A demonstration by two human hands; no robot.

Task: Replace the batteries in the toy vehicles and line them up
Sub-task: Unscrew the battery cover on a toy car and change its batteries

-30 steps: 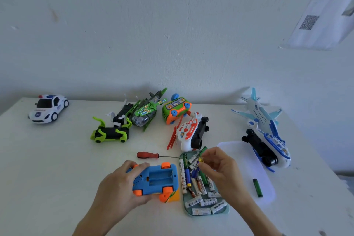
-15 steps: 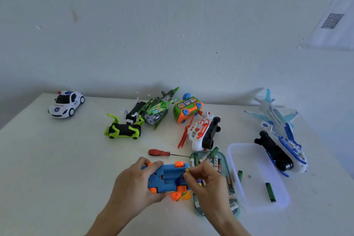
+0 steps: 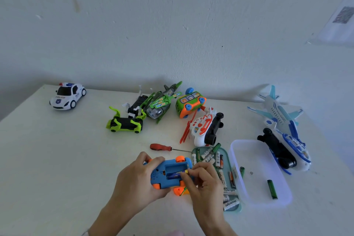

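Single head view looked forward-down over table [image 3: 57, 159], wall at 12 o'clock, hands near at 6.

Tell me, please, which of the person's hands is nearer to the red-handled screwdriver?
Left. The left hand grips the blue toy car just below the screwdriver; the right hand sits further down and right, pinching a battery.

This looks like a room in a home, or a plain room set up for a recording. A bare white table [image 3: 57, 159] stands pushed against a painted white wall [image 3: 172, 25] with small scuffs. A printed sheet [image 3: 339, 25] hangs on the wall above the table's far right corner. Plastic toys, such as a police car [image 3: 67, 95] near the far left corner, lie on the table.
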